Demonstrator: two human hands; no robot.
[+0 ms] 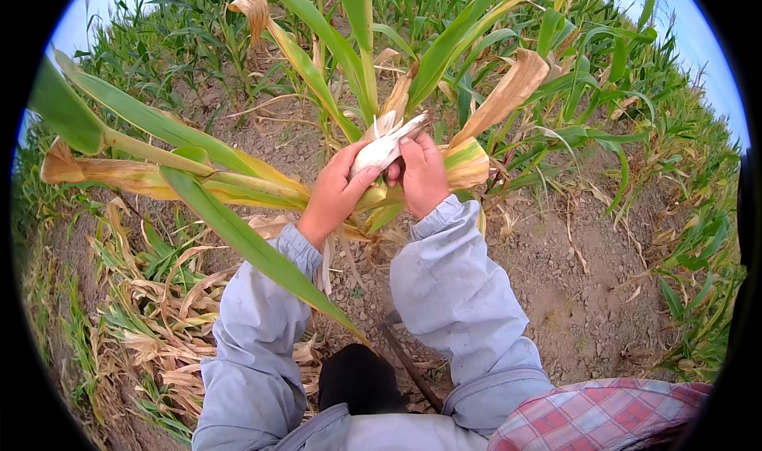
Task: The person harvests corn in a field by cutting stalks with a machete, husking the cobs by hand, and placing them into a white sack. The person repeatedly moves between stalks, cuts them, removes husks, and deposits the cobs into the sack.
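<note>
A corn ear in pale white husk [381,153] lies between both hands at the middle of the view, its darker tip pointing up and right. My left hand [339,189] holds its lower left side, the thumb laid across the husk. My right hand [421,172] grips the husk near the tip, with the thumb on top and the fingers curled beneath. Around the ear spread green and yellowed corn leaves, and a dry brown leaf [506,93] rises to the right. A bent corn stalk [158,155] reaches in from the left.
Dry and green cut corn leaves [172,308] lie heaped at the lower left. A tool with a wooden handle [411,364] rests on the soil [571,308] near my legs. Standing corn plants [226,52] fill the far side and the right. A red checked cloth [595,415] shows at the bottom right.
</note>
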